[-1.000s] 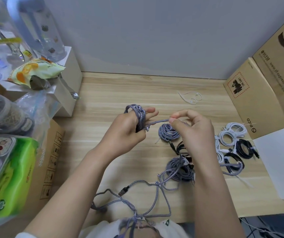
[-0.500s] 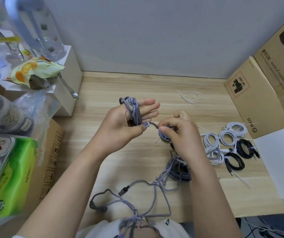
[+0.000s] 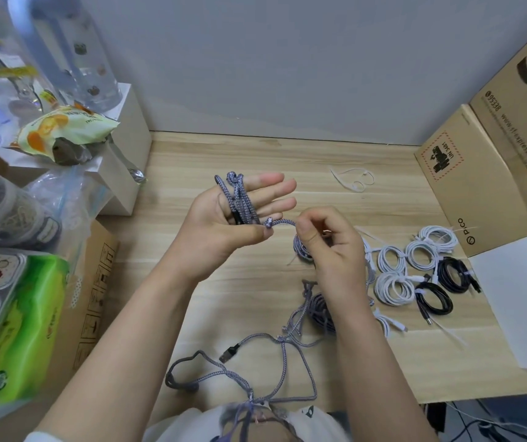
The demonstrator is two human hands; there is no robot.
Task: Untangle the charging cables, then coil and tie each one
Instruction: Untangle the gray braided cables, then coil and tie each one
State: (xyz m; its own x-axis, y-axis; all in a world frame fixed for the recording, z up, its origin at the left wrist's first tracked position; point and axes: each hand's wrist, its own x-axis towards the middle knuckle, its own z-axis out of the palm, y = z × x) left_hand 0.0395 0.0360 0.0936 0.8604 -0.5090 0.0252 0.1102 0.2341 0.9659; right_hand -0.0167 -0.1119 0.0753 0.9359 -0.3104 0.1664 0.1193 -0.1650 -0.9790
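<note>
A grey braided cable (image 3: pixel 239 199) is looped several times around the straight fingers of my left hand (image 3: pixel 223 224), whose thumb presses the strand against the palm. My right hand (image 3: pixel 329 250) pinches that same cable's free end (image 3: pixel 282 222) just right of the left thumb. The remaining tangled grey cable (image 3: pixel 284 339) trails over the wooden desk (image 3: pixel 192 154) toward my chest, a black plug (image 3: pixel 229 349) lying in it. A coiled grey cable (image 3: pixel 300 248) shows under my right hand, and another grey coil (image 3: pixel 319 311) lies behind my right wrist.
Tied white coils (image 3: pixel 392 275) and black coils (image 3: pixel 447 282) lie at the right. White ties (image 3: pixel 353 180) sit near the back wall. Cardboard boxes (image 3: pixel 466 173) and a white sheet (image 3: pixel 520 298) bound the right; boxes, bags and a green pack (image 3: pixel 16 327) crowd the left.
My left fingers have straightened, with the loops now lying across the palm. My right hand moved left and down, closer to the left thumb, still pinching the cable end.
</note>
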